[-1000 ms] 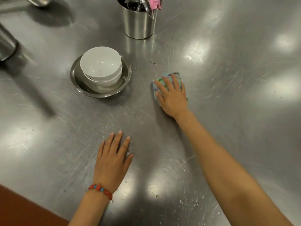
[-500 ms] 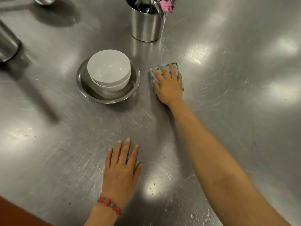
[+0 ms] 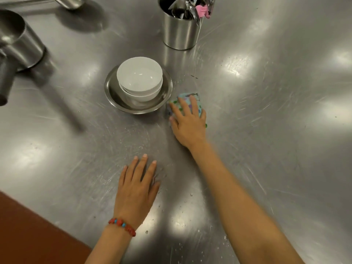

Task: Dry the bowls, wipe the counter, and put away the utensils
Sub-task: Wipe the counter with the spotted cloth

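Observation:
My right hand (image 3: 187,123) presses flat on a folded, colourfully patterned cloth (image 3: 188,99) on the steel counter (image 3: 266,130), just right of a shallow steel dish (image 3: 112,94). Two stacked white bowls (image 3: 140,78) stand in that dish. My left hand (image 3: 136,191), with a red bead bracelet at the wrist, rests flat on the counter near the front, fingers straight. A steel utensil holder (image 3: 180,33) at the back holds several metal utensils and something pink. Water droplets dot the counter between my hands.
Steel cylindrical containers (image 3: 17,46) stand at the far left, and another steel vessel (image 3: 70,2) lies at the back left. The counter's front edge runs diagonally at lower left, with red-brown floor (image 3: 28,235) beyond it.
My right hand has slid the cloth back toward me and leftward, close to the steel dish. My left hand stays flat on the counter. The camera view has shifted.

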Motion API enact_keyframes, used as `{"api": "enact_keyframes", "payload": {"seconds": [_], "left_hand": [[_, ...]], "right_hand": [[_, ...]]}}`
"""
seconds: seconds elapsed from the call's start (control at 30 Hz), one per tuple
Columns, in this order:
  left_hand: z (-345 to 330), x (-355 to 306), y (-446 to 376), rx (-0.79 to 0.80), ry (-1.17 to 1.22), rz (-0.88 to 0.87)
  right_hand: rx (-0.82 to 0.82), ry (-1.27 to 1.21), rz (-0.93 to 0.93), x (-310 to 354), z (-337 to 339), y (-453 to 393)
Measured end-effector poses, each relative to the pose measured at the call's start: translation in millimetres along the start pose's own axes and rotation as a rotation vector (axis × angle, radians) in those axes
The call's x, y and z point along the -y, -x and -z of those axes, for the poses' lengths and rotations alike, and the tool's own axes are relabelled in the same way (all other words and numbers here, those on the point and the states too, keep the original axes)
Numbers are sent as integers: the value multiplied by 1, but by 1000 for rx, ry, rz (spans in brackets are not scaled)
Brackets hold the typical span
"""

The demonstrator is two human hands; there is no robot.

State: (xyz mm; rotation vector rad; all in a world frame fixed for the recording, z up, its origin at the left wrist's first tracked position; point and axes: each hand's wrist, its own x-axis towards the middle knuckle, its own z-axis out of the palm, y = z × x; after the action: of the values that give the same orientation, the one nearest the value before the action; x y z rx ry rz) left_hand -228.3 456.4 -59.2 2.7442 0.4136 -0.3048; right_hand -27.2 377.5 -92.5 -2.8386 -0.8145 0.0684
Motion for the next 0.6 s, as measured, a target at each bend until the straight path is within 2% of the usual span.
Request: {"api": "enact_keyframes", "payload": {"seconds": [0.13, 0.23, 0.3, 0.4, 0.5, 0.53, 0.6], "left_hand": [[4, 15, 17, -42, 11, 76], [6, 24, 34, -71, 12, 104], [8, 28, 45, -79, 5, 114], [10, 33, 60, -80, -22, 107], [14, 38, 72, -88, -40, 96], [16, 40, 73, -82, -42, 92], [20, 45, 74, -68, -47, 76]], "right_hand": [[11, 58, 297, 31, -12, 74], [20, 40, 401, 25, -8, 74], [13, 30, 349, 18, -2, 66], [-32, -24, 111, 21, -4, 68], [-36, -77, -83, 53, -8, 90], [-48, -78, -79, 66, -8, 101], [-113, -40, 45, 87, -11, 130]]}}
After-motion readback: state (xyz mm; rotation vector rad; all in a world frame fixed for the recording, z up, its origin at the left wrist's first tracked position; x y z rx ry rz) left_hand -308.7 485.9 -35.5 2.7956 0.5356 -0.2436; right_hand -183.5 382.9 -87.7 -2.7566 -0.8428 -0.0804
